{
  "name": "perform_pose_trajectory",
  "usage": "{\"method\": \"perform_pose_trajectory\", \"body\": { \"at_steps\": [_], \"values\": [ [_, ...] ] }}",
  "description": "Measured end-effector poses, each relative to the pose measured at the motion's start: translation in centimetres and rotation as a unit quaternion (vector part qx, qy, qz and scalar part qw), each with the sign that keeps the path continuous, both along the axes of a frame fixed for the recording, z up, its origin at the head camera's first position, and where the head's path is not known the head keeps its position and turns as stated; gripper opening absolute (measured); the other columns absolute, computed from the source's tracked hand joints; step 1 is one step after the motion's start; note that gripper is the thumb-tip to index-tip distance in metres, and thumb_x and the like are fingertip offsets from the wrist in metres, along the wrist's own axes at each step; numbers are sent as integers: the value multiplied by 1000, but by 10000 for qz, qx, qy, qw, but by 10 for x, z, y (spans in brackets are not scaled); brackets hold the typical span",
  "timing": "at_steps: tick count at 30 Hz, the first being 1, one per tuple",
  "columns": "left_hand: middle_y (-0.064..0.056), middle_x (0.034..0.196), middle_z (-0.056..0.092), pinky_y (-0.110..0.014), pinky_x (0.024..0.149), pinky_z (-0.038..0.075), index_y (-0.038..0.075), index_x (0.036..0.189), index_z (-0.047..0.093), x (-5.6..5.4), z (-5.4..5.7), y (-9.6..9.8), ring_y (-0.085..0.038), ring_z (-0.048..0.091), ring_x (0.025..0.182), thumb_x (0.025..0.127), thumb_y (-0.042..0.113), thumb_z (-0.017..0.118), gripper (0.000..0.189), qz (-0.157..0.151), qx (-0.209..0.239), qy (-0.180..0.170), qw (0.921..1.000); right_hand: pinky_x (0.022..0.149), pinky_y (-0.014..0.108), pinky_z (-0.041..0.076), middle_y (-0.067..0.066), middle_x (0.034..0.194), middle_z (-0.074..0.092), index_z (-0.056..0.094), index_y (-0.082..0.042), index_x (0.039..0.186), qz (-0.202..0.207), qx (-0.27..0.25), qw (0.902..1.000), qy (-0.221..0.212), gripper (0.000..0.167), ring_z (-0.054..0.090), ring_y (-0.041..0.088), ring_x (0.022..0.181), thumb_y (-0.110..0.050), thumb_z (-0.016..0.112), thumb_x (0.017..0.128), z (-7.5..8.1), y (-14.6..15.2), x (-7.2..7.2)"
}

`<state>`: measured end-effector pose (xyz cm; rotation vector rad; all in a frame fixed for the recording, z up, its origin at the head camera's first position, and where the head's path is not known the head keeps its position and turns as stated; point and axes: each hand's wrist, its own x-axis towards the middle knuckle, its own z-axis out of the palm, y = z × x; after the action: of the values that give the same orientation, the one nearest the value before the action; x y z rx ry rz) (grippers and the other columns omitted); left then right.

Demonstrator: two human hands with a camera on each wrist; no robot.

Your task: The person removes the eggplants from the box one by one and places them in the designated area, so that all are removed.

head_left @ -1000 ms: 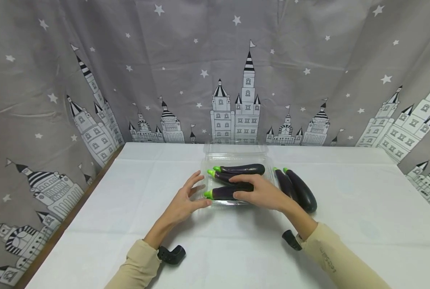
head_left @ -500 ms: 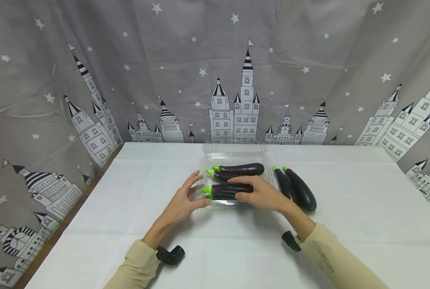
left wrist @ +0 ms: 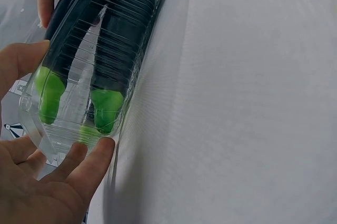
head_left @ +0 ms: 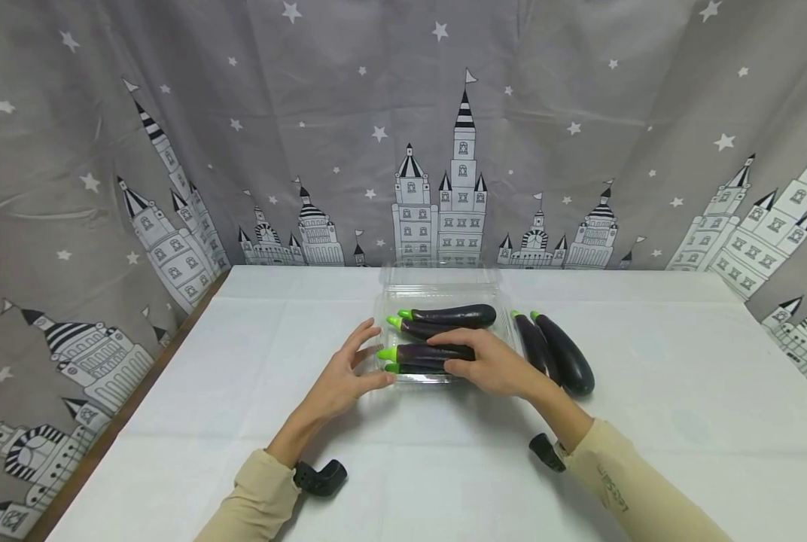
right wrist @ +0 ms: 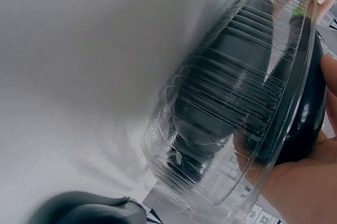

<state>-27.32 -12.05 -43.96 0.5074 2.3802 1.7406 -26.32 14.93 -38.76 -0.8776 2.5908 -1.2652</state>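
A clear plastic clamshell box [head_left: 382,305] stands with its lid up at the back. My right hand [head_left: 494,365] grips a dark eggplant [head_left: 420,352] with a green stem, lying along the front part of the box. Just in front of it shows another eggplant [head_left: 417,369], also seen through the ribbed wall in the left wrist view. Two more, a straight eggplant [head_left: 454,317] and a partly covered eggplant [head_left: 417,330], lie behind. My left hand [head_left: 342,380] spreads around the box's front left corner, fingertips touching its end wall in the left wrist view.
To the right of the box, a slim eggplant [head_left: 537,346] and a thicker eggplant [head_left: 567,355] lie side by side on the white tablecloth [head_left: 681,421]. A grey curtain [head_left: 546,113] printed with castles hangs along the table's far edge.
The gripped eggplant has shifted slightly back and left inside the box, so the one in front of it now shows. My left hand has hardly moved.
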Motion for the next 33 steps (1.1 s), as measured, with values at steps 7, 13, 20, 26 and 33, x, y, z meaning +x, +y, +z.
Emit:
{"method": "perform_pose_trajectory", "body": {
  "at_steps": [7,13,20,26,33],
  "values": [
    [-3,164,14,-60,108,30,3,152,33,-1,1,0,-44,32,140,81,21,79,86,64,-126,15,9999,106,54,38,11,135,59,63,-3,131,-42,-130,9999,53,39,48,31,131,-3,62,92,0,0,-1],
    [-4,164,14,-59,108,31,2,151,34,-2,0,0,-43,33,139,81,19,79,85,72,-75,38,9999,107,53,37,10,133,61,64,-3,129,-51,-316,9992,225,38,48,32,131,-2,64,91,-1,3,-1],
    [-4,164,12,-53,107,36,1,151,32,-1,-4,0,-40,34,140,81,14,79,86,-6,97,-14,10000,104,50,40,9,128,63,66,-7,127,-368,-477,9969,504,36,53,30,124,-6,67,91,-3,9,1],
    [-5,164,12,-53,106,38,0,151,32,0,-3,0,-40,35,139,81,13,79,86,-13,159,16,9999,100,51,42,8,125,58,66,-11,129,-472,-518,9964,484,33,53,28,118,-8,61,97,-2,15,2],
    [-5,164,12,-54,107,36,0,151,32,-1,-5,-1,-40,35,139,81,14,79,85,-28,144,25,9999,99,52,42,8,128,58,65,-11,131,-773,-567,9937,582,33,53,28,119,-13,58,99,0,19,4]
  ]
}}
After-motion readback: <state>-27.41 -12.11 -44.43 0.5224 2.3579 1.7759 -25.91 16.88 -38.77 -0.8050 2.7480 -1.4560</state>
